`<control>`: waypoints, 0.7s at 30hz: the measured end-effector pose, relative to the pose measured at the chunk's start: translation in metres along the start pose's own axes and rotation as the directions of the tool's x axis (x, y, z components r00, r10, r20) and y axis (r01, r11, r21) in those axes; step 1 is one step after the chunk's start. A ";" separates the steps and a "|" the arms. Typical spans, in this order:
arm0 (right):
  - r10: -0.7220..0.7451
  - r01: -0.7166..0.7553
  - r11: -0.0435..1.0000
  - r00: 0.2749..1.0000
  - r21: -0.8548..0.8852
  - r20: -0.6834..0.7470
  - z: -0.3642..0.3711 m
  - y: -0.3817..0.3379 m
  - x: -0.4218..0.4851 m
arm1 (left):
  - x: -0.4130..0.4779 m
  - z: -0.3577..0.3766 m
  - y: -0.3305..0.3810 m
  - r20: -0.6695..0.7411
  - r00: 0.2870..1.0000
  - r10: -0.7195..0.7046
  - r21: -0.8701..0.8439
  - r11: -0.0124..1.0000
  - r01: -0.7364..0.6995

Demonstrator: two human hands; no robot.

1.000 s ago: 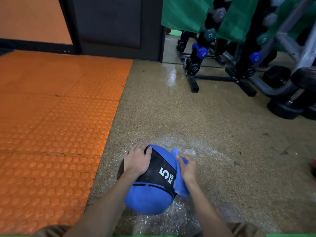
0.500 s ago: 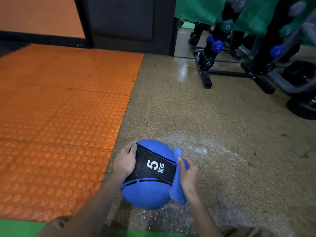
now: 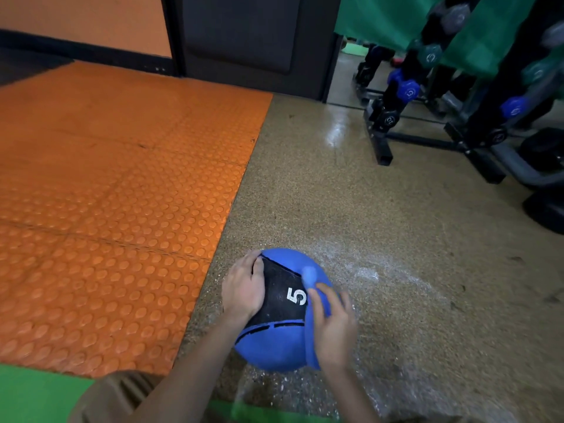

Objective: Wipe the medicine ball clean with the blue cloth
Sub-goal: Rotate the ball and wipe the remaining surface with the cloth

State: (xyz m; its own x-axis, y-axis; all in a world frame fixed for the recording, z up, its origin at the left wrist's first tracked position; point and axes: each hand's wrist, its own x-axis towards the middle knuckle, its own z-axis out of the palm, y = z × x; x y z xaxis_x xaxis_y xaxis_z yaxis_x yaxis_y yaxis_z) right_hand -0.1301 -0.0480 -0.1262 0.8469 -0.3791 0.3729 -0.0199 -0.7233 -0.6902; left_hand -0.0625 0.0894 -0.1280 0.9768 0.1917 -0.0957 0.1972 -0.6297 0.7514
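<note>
The medicine ball (image 3: 274, 346) is resting on the floor (image 3: 396, 239). The left hand (image 3: 242, 290) is bracing it, fingers spread. The right hand (image 3: 334, 329) is pressing the gripped blue cloth (image 3: 311, 277); overlapping strokes are advisable.

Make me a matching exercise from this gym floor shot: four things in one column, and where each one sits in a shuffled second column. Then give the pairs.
Things
1. left hand
2. right hand
3. studded orange mat
4. dumbbell rack

Places
A. left of the speckled floor
B. pressing the blue cloth on the medicine ball
C. far right, at the back
D. on the ball's black band, left of the 5

Pairs: 1-D, 2-B, 3-A, 4-C
</note>
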 end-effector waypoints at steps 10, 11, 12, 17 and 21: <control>-0.217 0.248 0.938 0.965 -0.242 0.148 0.006 -0.035 0.001 | 0.000 0.012 0.014 -0.006 1.000 -0.002 0.023 1.000 0.002; -0.200 0.226 0.954 0.969 -0.198 0.144 0.004 -0.025 -0.001 | 0.000 0.011 0.012 -0.008 1.000 -0.001 0.011 1.000 0.001; -0.150 0.166 0.978 0.981 -0.128 0.124 -0.001 -0.014 -0.004 | 0.000 0.009 0.011 -0.010 1.000 0.008 0.005 1.000 -0.008; 0.095 -0.095 0.995 0.995 -0.028 0.006 -0.017 0.010 -0.009 | -0.014 0.014 0.006 -0.054 0.997 0.055 0.079 0.996 -0.051; -0.214 0.262 0.915 0.960 -0.307 0.182 -0.008 -0.033 0.020 | -0.037 0.025 0.006 -0.135 0.980 0.146 0.148 0.981 -0.126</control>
State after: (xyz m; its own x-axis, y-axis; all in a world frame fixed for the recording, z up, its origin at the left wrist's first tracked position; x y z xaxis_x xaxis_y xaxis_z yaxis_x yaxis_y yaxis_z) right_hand -0.1163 -0.0360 -0.0909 0.9138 -0.1041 0.3926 0.0408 -0.9382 -0.3437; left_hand -0.0954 0.0598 -0.1360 0.9748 0.1972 0.1040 0.0828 -0.7532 0.6525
